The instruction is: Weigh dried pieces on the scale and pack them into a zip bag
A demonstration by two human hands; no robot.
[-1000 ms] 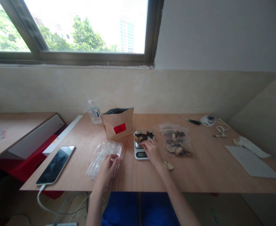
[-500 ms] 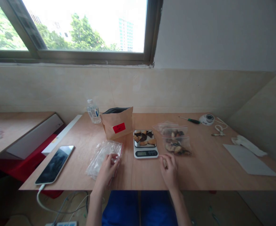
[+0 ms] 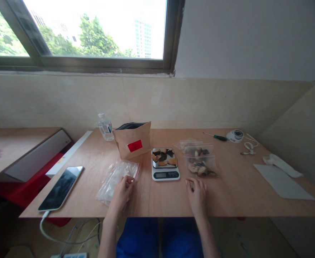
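Note:
My left hand (image 3: 123,192) lies over a stack of clear zip bags (image 3: 111,182), its fingertips closed together on the right edge near the red seal strip. My right hand (image 3: 197,195) rests on the tabletop, loosely curled and holding nothing, a gap between thumb and fingers. Between and beyond the hands stands a white digital kitchen scale (image 3: 166,175). Dark and tan dried slices, perhaps mushroom, (image 3: 163,156) lie on its pan. Right of the scale, filled zip bags (image 3: 200,166) hold similar dried pieces. The scale's reading is too small to make out.
An open brown paper pouch (image 3: 130,143) with a red label stands behind the clear bags, beside a water bottle (image 3: 106,127). A charging phone (image 3: 62,189) lies left. Rightward are a screwdriver (image 3: 219,138), a white camera (image 3: 235,135) and a sheet of paper (image 3: 283,184).
My right hand has drawn back slightly to the right, away from the scale's corner. My left hand's fingers have closed in at the bags' edge. The dried slices stay on the scale.

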